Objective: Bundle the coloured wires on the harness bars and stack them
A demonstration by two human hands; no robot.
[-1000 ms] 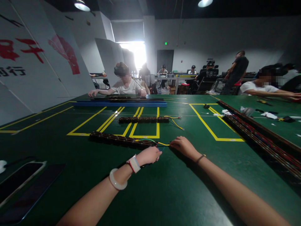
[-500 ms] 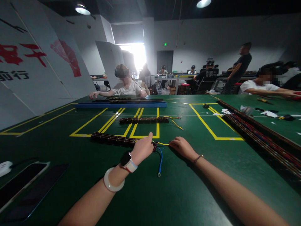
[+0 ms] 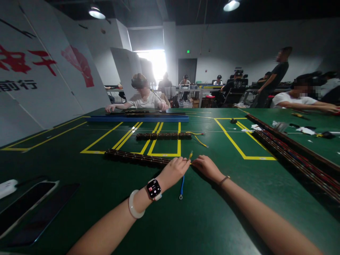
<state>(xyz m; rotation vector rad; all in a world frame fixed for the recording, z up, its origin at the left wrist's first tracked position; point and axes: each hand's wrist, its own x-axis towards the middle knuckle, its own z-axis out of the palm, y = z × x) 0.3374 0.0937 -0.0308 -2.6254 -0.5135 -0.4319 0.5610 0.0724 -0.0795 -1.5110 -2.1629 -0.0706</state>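
Observation:
A long black wire harness [image 3: 132, 156] lies slantwise on the green table. My left hand [image 3: 172, 173] is closed at its right end, fingers pinched on a yellow-green wire [image 3: 190, 155] whose tip sticks up. Touching or almost touching those fingertips, my right hand [image 3: 207, 168] pinches a yellow wire, mostly hidden by the fingers. Below my left hand a blue wire [image 3: 182, 186] with a ring terminal [image 3: 181, 197] hangs out over the table. Beyond both hands lies a second black harness [image 3: 163, 136] with yellow leads [image 3: 199, 139].
Yellow tape [image 3: 231, 138] marks boxes on the table. Phones [image 3: 45, 216] lie at the near left. Long bundled harnesses [image 3: 289, 152] run along the right, beside scraps [image 3: 305, 130]. Across the table, a person [image 3: 145, 95] works behind a blue rail [image 3: 138, 119].
My left hand has moved right along the harness to my right hand, its pointing finger now drawn into a pinch with a wire tip sticking up. My right hand has barely moved.

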